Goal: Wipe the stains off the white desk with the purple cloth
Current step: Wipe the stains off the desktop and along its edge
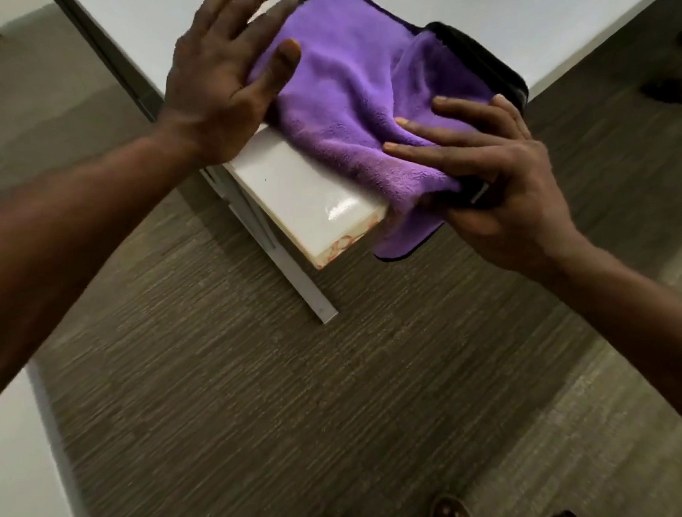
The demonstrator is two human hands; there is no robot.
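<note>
A purple cloth (358, 99) with a black edge lies spread over the corner of the white desk (300, 193), one flap hanging off the near edge. My left hand (219, 83) rests flat with spread fingers on the cloth's left side and on the desk edge. My right hand (497, 179) pinches the cloth's right lower part, thumb under and fingers on top, beside the desk corner. A dark fold of the cloth shows at the upper right. I cannot make out any stains on the bare desk.
The desk's corner juts toward me over a brown striped carpet floor (299, 399). A white desk leg or bracket (293, 276) runs down under the corner. A shoe tip (449, 513) shows at the bottom. A dark frame (103, 53) stands at the left.
</note>
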